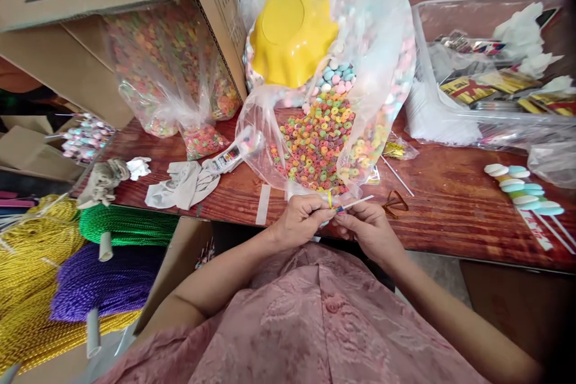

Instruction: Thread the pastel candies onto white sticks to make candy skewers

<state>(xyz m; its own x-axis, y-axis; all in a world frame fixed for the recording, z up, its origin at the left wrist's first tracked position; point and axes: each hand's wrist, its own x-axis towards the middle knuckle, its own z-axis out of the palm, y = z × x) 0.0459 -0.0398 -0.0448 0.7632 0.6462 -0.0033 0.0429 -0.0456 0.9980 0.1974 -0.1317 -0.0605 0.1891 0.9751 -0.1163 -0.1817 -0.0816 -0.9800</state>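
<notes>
Close to the table's front edge, my left hand (302, 220) and my right hand (371, 229) meet with fingertips pinched together. Between them is a candy stick: its white stick (360, 201) pokes up to the right, and a bit of pale blue shows under the fingers. A thin yellow strip, perhaps a tie (330, 198), stands up at my left fingertips. A small dark label shows by the stick. My fingers hide most of the candy. Just beyond lies an open clear bag of ring candies (315, 144), with pastel candies (337, 77) behind them.
An upturned yellow bowl (292, 36) rests on the pastel candies. At right are finished-looking candy sticks (524, 189), a loose white stick (398, 176), a brown tie (396, 204) and a clear bin (495, 111). Left are a carton (220, 18), gloves (184, 186) and cords (108, 282).
</notes>
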